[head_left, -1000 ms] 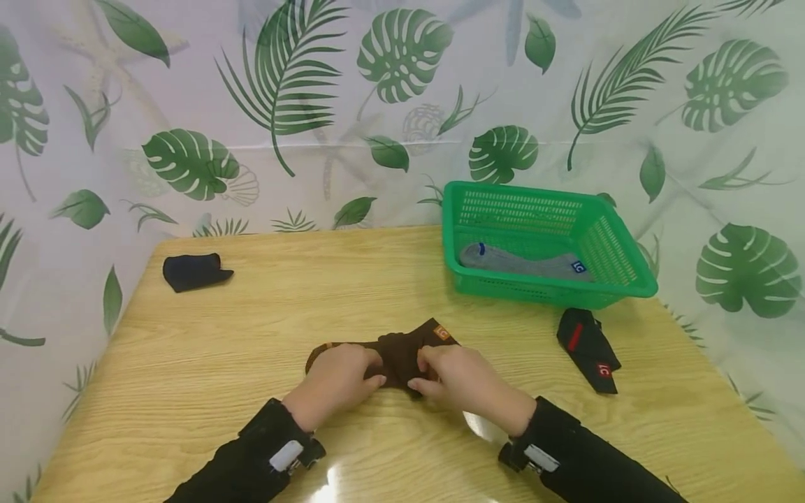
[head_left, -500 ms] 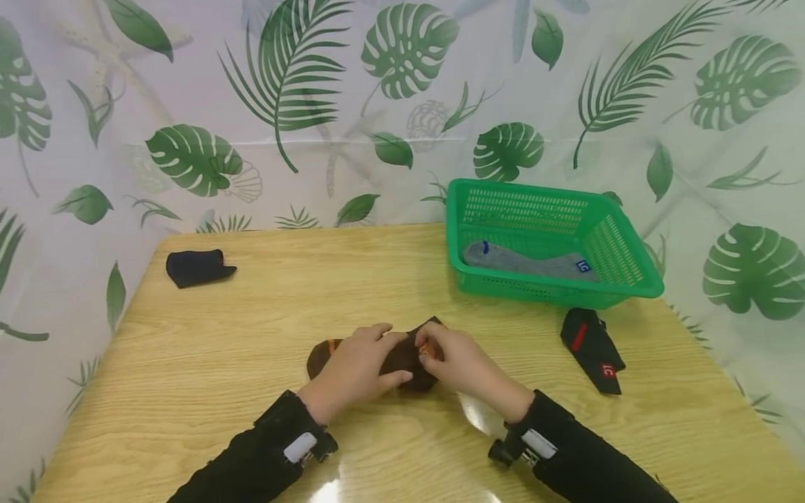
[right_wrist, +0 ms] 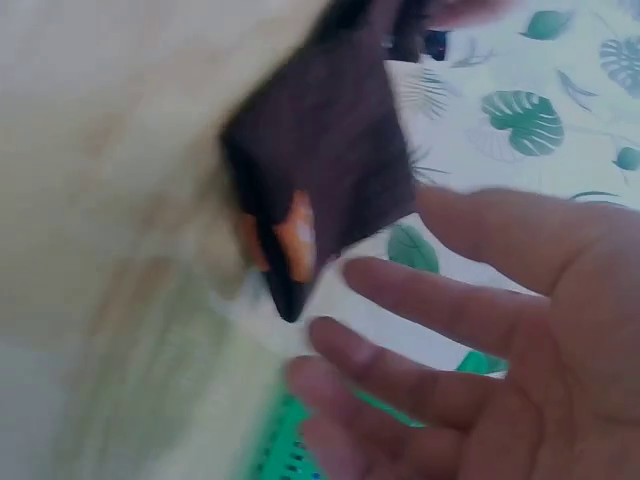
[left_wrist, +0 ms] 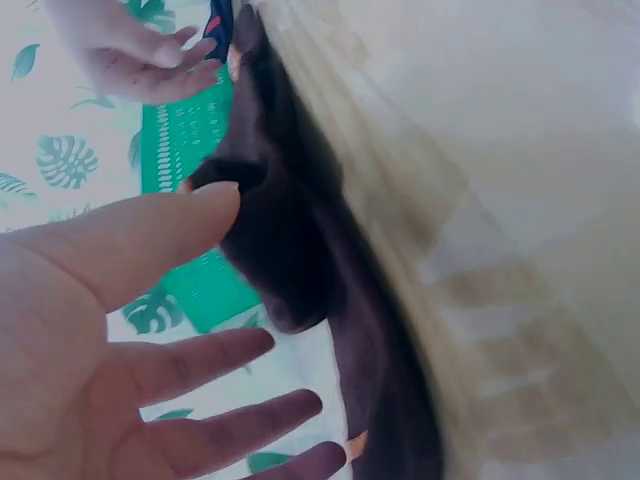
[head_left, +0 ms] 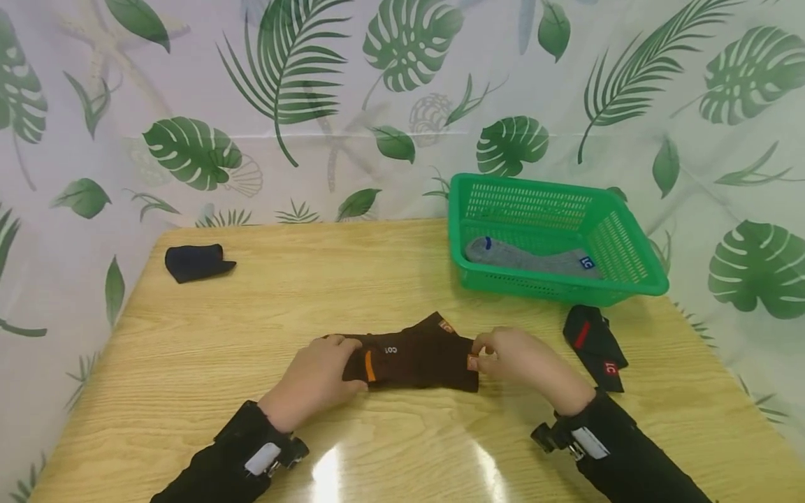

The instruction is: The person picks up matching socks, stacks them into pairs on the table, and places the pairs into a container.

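Both hands have moved farther apart since the earlier frame, and the brown socks (head_left: 418, 360) now show an orange band and white lettering between them. Wood-grain table (head_left: 270, 300) underneath is glossy near the front. Green plastic basket (head_left: 534, 279), a slatted, flared rectangle, contains grey knit socks (head_left: 531, 260) with a blue label. The brown socks lie flattish at the table's middle, one cuff angled up; the left hand (head_left: 314, 374) is at the toe end, the right hand (head_left: 525, 360) at the cuffs, both with fingers apart. Folded black socks (head_left: 594, 346) lie beside the basket; a dark folded bundle (head_left: 196, 263) lies far left.
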